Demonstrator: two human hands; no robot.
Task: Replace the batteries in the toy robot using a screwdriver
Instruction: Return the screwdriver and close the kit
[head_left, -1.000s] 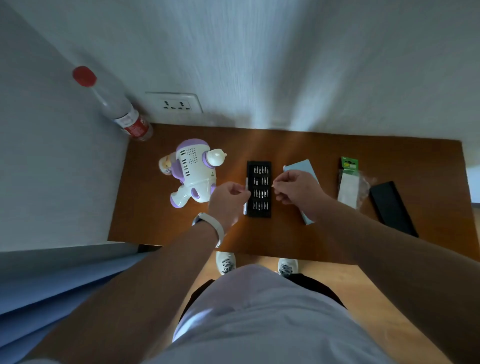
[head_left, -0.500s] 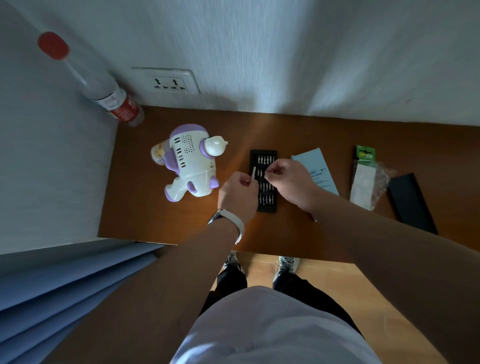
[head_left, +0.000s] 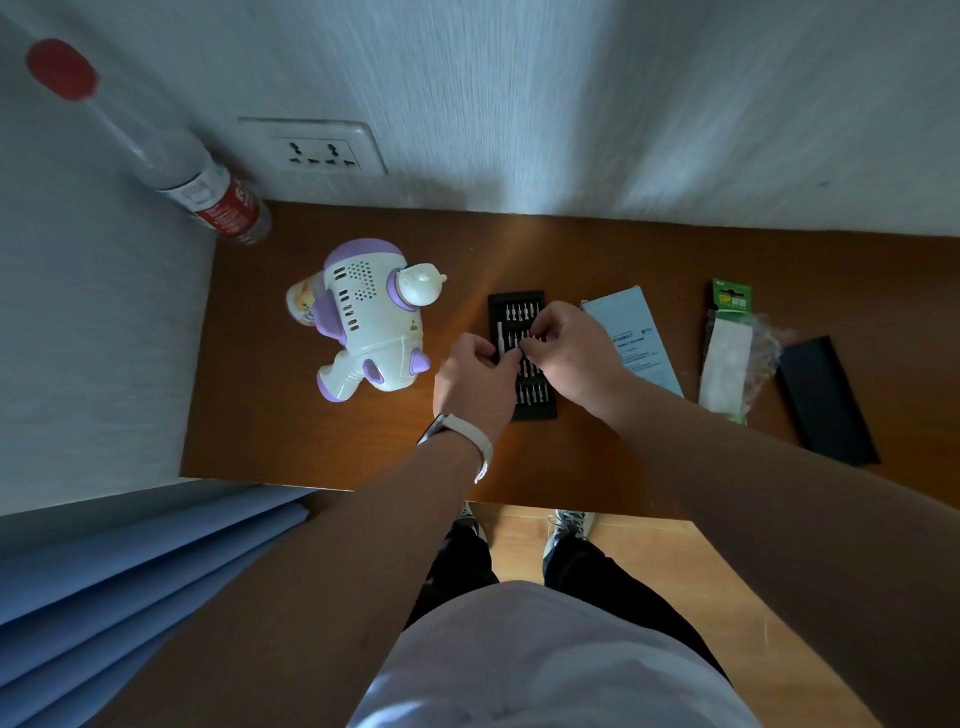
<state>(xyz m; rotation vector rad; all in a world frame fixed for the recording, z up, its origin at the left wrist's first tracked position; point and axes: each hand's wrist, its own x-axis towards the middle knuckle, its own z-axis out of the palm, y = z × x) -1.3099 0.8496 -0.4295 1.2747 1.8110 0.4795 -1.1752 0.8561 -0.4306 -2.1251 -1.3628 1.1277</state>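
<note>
White-purple toy robot (head_left: 371, 322) lies untouched on the bench (head_left: 311, 441) at 9 o'clock from the bit case (head_left: 537, 402), battery pack (head_left: 730, 299) at 3 o'clock, my left grip (head_left: 475, 374) pinching the screwdriver (head_left: 500, 335), right grip (head_left: 566, 353) pinching what I take for a bit (head_left: 521, 349), so just tool prep, all else left.

Over the black bit case (head_left: 535, 410), the left hand (head_left: 470, 382) grips a silver screwdriver (head_left: 500, 332), the right hand (head_left: 569, 353) pinching beside it, toy robot (head_left: 374, 322) at nine o'clock.
</note>
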